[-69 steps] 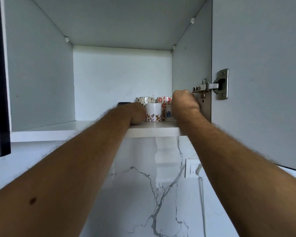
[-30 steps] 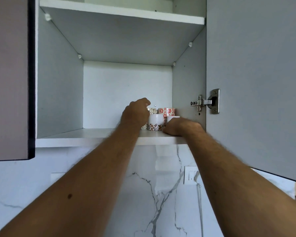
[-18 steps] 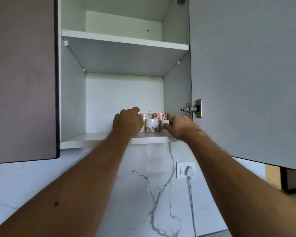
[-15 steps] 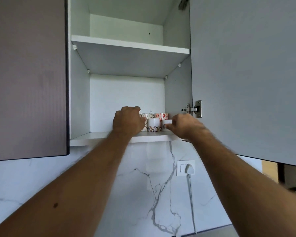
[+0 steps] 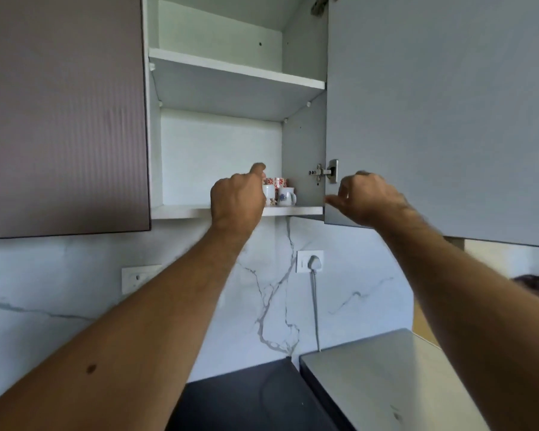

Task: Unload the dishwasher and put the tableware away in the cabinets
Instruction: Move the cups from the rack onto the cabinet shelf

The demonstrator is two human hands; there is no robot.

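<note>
The open cabinet door (image 5: 433, 113) is the biggest thing here and the biggest hazard: it hangs to the right of the lower shelf (image 5: 184, 211), its bottom corner low and near the person, so a head lifted under it could strike that corner. A quick swing shut could also catch fingers, since the right hand (image 5: 366, 199) sits right at the door's lower edge beside the hinge (image 5: 327, 172). Its fingers are loosely curled and hold nothing that I can see; I cannot tell whether they touch the door.

The left hand (image 5: 237, 200) is raised in front of the shelf's front edge, its fingers curled. It covers part of the cups, so I cannot tell whether it grips 1 of them or merely rests there.

The cups (image 5: 279, 194) stand on the right end of that shelf, packed close, at least 3 showing, 1 red-patterned at the back and 1 with a blue flower nearest the edge. If the left hand pulls away carelessly, a knuckle could nudge the front cups off the shelf toward the dark surface (image 5: 246, 396) below, and they would likely break.
</note>
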